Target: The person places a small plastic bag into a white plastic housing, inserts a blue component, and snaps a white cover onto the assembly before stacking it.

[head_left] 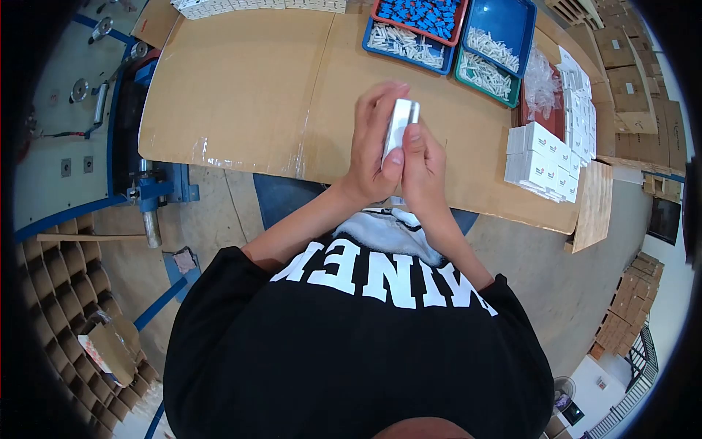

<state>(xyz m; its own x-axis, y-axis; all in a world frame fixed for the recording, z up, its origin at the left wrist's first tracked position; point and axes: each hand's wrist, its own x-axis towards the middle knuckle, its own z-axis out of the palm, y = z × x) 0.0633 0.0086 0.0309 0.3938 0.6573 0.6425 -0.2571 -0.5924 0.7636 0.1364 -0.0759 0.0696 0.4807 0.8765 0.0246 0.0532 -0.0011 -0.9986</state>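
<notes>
Both hands meet over the near side of the cardboard-covered table (241, 95), around a small white box (399, 126). My left hand (369, 143) wraps the box from its left side, with the thumb along the front. Against the right side, my right hand (425, 164) presses with its thumb near the box's upper end. The box is held tilted up, its narrow grey-edged end showing at the top. Much of it is hidden by the fingers. Whether anything is inside cannot be seen.
At the far right are trays: a red tray (458, 36) of blue pieces, blue trays (526, 22) and a green tray (516, 99) with white pieces. Stacked white boxes (545, 162) and a clear plastic bag (541, 84) lie right. A machine (73, 110) stands left.
</notes>
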